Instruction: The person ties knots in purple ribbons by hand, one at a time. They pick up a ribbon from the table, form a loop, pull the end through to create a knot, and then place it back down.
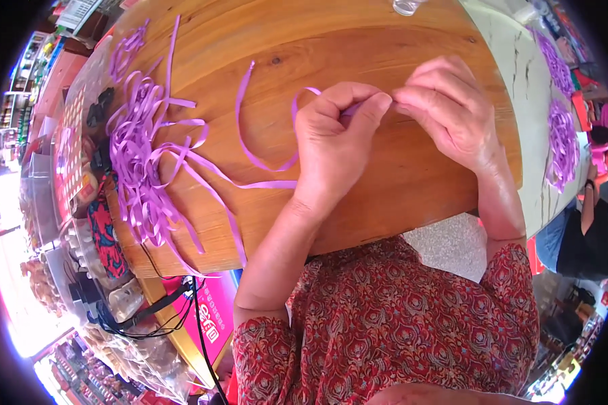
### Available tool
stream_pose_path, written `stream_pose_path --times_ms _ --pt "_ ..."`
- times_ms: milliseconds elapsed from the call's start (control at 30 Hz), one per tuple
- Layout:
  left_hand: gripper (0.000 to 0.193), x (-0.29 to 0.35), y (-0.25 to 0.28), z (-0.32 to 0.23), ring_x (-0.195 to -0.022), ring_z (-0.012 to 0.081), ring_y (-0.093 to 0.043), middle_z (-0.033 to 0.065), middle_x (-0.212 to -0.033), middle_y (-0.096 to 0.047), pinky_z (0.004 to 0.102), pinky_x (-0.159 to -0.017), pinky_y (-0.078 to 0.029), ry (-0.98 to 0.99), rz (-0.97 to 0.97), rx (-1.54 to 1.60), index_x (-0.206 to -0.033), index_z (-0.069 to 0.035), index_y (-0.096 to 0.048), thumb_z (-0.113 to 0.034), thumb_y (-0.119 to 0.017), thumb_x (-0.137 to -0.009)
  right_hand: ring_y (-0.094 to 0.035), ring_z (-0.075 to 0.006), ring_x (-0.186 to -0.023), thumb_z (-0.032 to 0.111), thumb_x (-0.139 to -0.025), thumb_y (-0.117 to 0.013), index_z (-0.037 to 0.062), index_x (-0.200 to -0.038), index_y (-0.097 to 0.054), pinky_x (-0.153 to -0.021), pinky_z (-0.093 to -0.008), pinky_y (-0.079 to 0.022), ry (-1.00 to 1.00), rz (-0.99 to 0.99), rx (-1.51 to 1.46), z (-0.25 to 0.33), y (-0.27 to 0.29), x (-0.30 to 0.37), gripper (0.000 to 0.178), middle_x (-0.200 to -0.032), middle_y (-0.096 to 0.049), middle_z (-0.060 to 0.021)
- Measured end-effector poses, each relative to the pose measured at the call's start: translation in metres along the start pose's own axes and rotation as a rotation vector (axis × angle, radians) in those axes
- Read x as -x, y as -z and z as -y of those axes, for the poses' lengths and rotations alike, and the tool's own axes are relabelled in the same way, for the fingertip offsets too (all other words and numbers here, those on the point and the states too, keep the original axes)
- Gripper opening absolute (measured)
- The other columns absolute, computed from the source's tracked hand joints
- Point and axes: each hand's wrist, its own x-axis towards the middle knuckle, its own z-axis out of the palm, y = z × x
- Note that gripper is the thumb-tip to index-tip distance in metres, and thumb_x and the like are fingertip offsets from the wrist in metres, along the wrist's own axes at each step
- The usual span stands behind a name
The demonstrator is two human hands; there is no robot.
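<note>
Above the wooden table, my left hand [336, 138] is closed, thumb against curled fingers, on a narrow purple ribbon [267, 164]. A bit of the ribbon shows inside that grip, and the rest loops out to the left over the tabletop, one end pointing away from me. My right hand [449, 108] is pinched just right of the left thumb tip. Whatever lies between its fingertips is too small or hidden to make out. A tangled heap of purple ribbons [140, 155] lies at the table's left side, several strands trailing toward my left forearm.
The wooden table [398, 182] curves off at the right beside a pale marble-look surface [513, 74] bearing more purple ribbon bundles [562, 145]. A clear cup [407, 7] stands at the far edge. Black cables [152, 331] and a pink box [213, 317] sit below left. Another person [584, 233] is at the right.
</note>
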Motion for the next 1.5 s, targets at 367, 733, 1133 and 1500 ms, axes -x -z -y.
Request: stream_pose_path --times_ms 367,733,1133,1500 --pt "0.006 0.002 -0.004 -0.003 -0.057 0.0042 -0.046 0.0005 -0.062 -0.055 0.0206 -0.050 -0.040 -0.199 -0.024 -0.267 -0.076 0.002 -0.062 -0.001 -0.062 -0.082 -0.056 -0.0239 -0.076 0.001 -0.062 -0.073 0.0010 -0.090 -0.065 -0.066 -0.0344 -0.044 -0.106 0.031 0.030 0.005 0.005 0.005 0.029 -0.080 -0.058 -0.0061" --pt "0.004 0.002 0.001 0.004 -0.062 0.0070 -0.053 0.0025 -0.069 -0.061 0.0223 -0.054 -0.043 -0.299 0.052 -0.391 -0.078 0.001 -0.062 0.001 -0.063 -0.082 -0.054 -0.0204 -0.073 0.006 -0.063 -0.070 0.0041 -0.085 -0.062 -0.066 -0.0333 -0.040 0.003 0.119 0.177 0.013 0.008 -0.001 0.023 -0.075 -0.054 -0.0034" --pt "0.007 0.007 -0.004 0.000 -0.064 0.0292 -0.059 0.0123 -0.067 -0.058 0.0363 -0.055 -0.046 -0.515 0.011 -0.504 -0.072 -0.001 -0.058 0.000 -0.065 -0.072 -0.054 -0.0244 -0.071 0.001 -0.063 -0.070 -0.0016 -0.084 -0.061 -0.065 -0.0377 -0.041 0.102 0.172 0.180 0.011 0.024 0.014 0.023 -0.074 -0.055 -0.0078" --pt "0.010 0.002 -0.004 -0.006 -0.066 0.0131 -0.054 0.0035 -0.074 -0.058 0.0253 -0.061 -0.045 -0.474 0.157 -0.533 -0.083 -0.004 -0.065 -0.002 -0.069 -0.074 -0.055 -0.0247 -0.077 -0.007 -0.071 -0.066 -0.0006 -0.090 -0.063 -0.067 -0.0322 -0.044 -0.211 0.093 0.012 0.004 0.035 0.030 0.020 -0.078 -0.056 -0.0089"
